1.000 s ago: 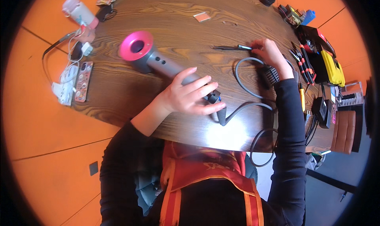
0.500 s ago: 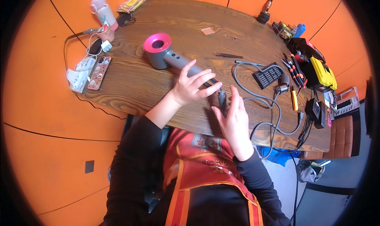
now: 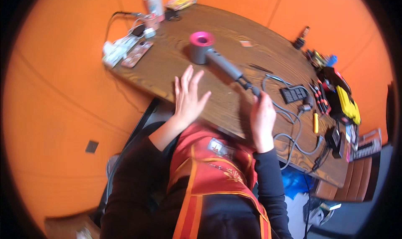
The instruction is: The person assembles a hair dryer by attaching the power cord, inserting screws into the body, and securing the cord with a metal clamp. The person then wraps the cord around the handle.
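Observation:
A grey hair dryer point(image 3: 224, 66) with a pink ring around its nozzle lies across the table. Its handle slants toward me, and dark inner parts show at the lower end. There my right hand point(image 3: 263, 117) is closed, fingers pinched on a dark grey end piece point(image 3: 255, 91) in line with the handle. My left hand point(image 3: 189, 97) has its fingers spread and holds nothing, off to the left of the handle and apart from it. The picture is a little smeared, so how the end piece meets the handle is hard to make out.
A grey power cord point(image 3: 298, 128) loops at the right, beside a black bit case point(image 3: 294, 94), a yellow screwdriver point(image 3: 315, 123) and a yellow-and-black case point(image 3: 348, 105). At the left lie a patterned phone point(image 3: 137, 54) and a tissue pack point(image 3: 119, 50). A bottle point(image 3: 155, 6) stands behind.
My left hand has left the handle and moved away to the left, fingers spread. My right hand, open before, has closed on the end piece. The whole view has turned and shifted.

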The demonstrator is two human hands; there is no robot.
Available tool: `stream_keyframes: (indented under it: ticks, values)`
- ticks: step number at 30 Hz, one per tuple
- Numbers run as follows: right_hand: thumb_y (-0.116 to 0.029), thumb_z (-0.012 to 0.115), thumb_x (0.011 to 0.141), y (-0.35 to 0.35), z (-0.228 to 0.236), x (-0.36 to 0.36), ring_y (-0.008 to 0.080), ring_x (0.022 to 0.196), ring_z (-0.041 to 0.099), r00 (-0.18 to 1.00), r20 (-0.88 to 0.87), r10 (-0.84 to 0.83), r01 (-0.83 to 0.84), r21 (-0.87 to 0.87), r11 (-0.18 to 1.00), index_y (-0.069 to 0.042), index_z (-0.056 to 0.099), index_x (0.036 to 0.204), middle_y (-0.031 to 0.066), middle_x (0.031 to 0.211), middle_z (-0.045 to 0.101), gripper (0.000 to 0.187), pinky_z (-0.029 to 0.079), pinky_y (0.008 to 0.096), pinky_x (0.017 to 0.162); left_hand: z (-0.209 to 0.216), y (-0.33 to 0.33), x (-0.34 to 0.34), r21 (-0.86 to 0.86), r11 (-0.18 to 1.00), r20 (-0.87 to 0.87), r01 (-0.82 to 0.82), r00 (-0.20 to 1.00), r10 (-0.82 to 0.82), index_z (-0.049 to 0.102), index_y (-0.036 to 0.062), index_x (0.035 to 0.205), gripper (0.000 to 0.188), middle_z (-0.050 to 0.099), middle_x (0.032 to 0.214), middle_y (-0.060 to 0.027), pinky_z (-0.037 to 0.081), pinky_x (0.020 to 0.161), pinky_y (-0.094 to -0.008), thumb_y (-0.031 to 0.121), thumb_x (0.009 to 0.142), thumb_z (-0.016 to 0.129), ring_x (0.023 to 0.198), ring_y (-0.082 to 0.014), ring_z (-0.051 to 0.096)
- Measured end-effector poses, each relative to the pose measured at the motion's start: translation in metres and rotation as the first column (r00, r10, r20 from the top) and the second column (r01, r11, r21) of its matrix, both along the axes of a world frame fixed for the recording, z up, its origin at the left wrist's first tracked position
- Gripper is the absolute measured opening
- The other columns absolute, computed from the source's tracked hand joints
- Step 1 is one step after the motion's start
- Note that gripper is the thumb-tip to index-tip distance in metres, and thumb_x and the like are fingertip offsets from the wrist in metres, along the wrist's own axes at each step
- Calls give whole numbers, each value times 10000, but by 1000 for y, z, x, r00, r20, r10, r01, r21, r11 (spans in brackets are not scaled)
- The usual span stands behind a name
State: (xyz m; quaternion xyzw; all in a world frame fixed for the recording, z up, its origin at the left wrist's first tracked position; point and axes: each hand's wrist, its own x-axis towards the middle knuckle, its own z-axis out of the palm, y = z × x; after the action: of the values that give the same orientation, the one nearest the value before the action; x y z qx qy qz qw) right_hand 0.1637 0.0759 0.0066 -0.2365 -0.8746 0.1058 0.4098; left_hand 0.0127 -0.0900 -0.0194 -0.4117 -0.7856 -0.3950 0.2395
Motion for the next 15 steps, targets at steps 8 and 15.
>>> stream_keyframes:
  ticks: [8, 15]
  values:
    - [-177, 563, 886, 20, -2, -5, 368, 730, 618, 983, 178, -34, 21, 75, 997, -19, 556, 959, 195, 818, 630, 174, 484, 439, 599, -10, -11, -48, -59, 961, 232, -271, 932, 277, 327, 94, 1372, 557, 313, 1421, -183, 147, 1052, -635, 375, 916, 480, 1307, -335, 342]
    - [-247, 580, 866, 24, -6, -1, 289, 726, 624, 944, 331, -6, -59, 185, 981, -28, 509, 846, 139, 762, 616, 231, 511, 395, 581, -14, -12, -46, 19, 962, 241, -272, 935, 259, 352, 112, 1359, 502, 392, 1390, -118, 144, 1075, -586, 355, 932, 456, 1307, -280, 359]
